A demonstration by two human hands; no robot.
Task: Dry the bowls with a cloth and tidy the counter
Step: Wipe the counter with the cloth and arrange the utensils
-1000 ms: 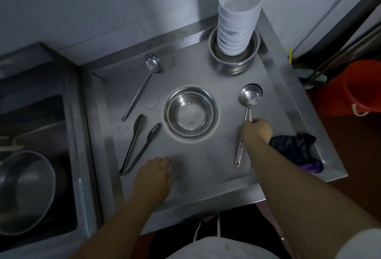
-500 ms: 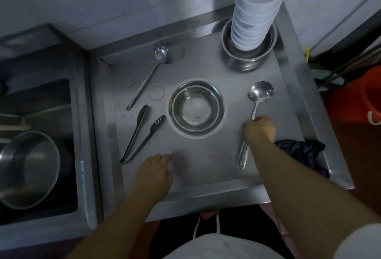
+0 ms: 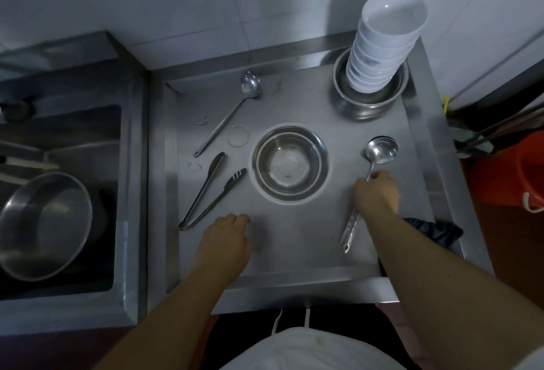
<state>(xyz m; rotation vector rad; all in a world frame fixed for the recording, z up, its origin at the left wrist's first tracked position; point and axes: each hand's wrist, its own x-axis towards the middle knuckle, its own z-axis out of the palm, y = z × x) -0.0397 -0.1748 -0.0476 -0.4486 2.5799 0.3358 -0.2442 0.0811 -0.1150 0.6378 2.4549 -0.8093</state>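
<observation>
While the right hand [image 3: 376, 194] keeps gripping the ladle [image 3: 379, 151] handle, nothing's really moved since before, left hand [image 3: 226, 238] resting loosely curled on the near counter [image 3: 294, 252], steel bowl [image 3: 290, 163] between them.

Dim cool light, glare on steel counter [image 3: 294, 252], bowl-stack [image 3: 385, 43] shadow on wall, wide-angle edge bending

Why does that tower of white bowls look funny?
The stack of white bowls in the metal bowl at the counter's back right corner leans right toward the top, so it looks tippy.
</observation>
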